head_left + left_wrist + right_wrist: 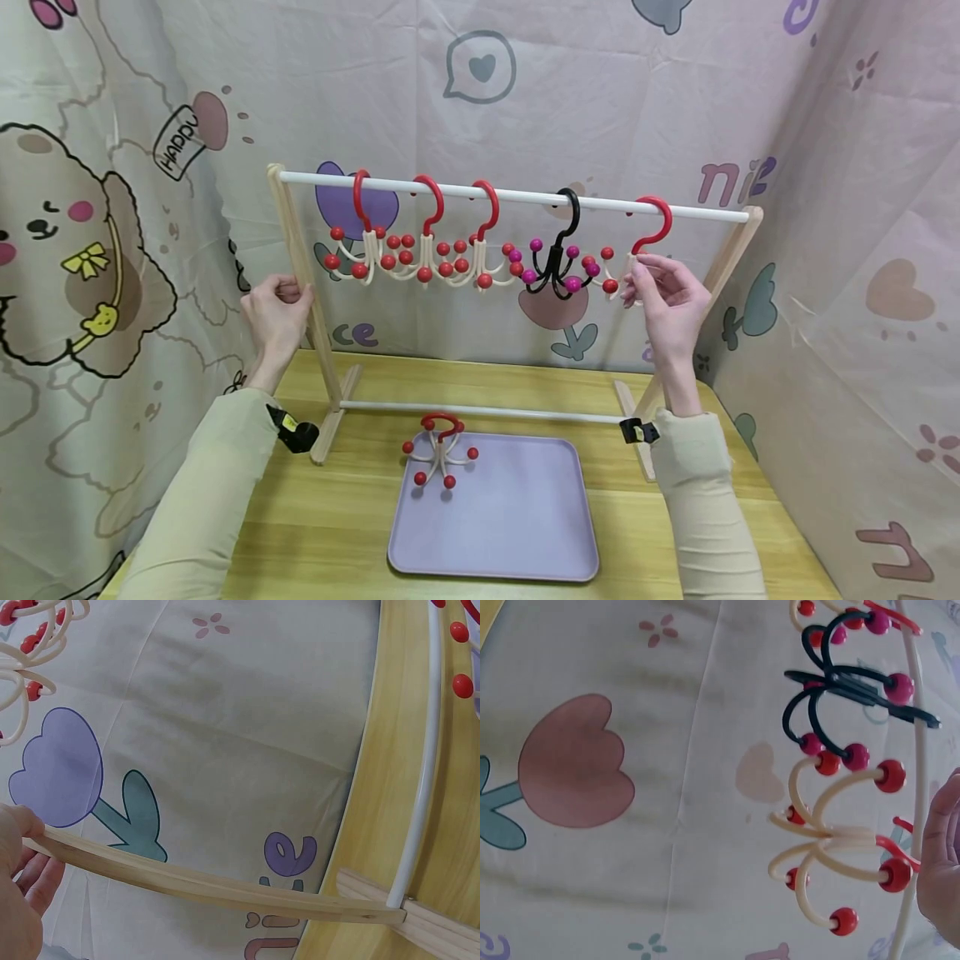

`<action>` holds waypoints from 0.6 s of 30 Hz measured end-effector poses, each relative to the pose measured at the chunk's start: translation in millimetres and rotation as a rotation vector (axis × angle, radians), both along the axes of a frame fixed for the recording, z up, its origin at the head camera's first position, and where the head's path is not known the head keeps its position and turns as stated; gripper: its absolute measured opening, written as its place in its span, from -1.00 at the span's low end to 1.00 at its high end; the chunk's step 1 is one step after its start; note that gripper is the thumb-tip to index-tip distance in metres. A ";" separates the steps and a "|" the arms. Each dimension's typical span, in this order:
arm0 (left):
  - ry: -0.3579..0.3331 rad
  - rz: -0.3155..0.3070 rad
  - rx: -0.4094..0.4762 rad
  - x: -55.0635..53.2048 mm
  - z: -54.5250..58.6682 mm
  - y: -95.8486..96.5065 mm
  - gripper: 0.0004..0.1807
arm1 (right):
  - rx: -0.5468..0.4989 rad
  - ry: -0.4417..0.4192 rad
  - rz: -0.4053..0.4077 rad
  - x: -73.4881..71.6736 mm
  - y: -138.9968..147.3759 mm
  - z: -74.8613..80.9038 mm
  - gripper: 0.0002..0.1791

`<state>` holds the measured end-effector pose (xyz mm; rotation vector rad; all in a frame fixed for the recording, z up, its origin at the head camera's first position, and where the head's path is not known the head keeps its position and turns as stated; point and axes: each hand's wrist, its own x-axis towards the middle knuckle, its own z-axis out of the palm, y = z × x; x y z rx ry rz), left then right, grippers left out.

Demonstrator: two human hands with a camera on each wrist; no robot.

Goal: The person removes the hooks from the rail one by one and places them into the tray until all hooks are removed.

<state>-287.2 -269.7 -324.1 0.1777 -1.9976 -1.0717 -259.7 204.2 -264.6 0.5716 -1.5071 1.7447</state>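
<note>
A wooden garment rack with a white top rail (pixel 517 196) stands before me. My left hand (pixel 277 312) grips its left post (pixel 187 881), thumb above and fingers below in the left wrist view. Several cream multi-arm hangers with red hooks and beads, and one black hanger (pixel 555 267) with magenta beads, hang from the rail. My right hand (pixel 671 300) is at the rightmost cream hanger (pixel 829 840), overlapping its neck in the head view. In the right wrist view the hand's edge is beside the red hook; whether the fingers pinch the hanger, I cannot tell.
On the wooden table (pixel 330 533) lies a lilac tray (pixel 517 517), with another cream hanger (pixel 441 454) at its back left corner. A white lower bar (pixel 487 410) joins the rack's feet behind the tray. Printed curtains (pixel 480 100) enclose the back and sides.
</note>
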 end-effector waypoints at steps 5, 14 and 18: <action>-0.004 0.005 -0.009 0.5 -0.2 -0.3 -0.74 | -0.010 -0.028 -0.068 -2.8 6.6 6.8 -0.74; -0.008 0.003 -0.002 0.3 -0.5 0.0 -0.75 | -0.009 -0.131 -0.227 -8.4 15.7 14.0 -0.63; -0.007 0.003 -0.001 -0.3 -1.1 -0.5 -0.75 | -0.024 -0.161 -0.229 -11.0 17.4 17.6 -0.61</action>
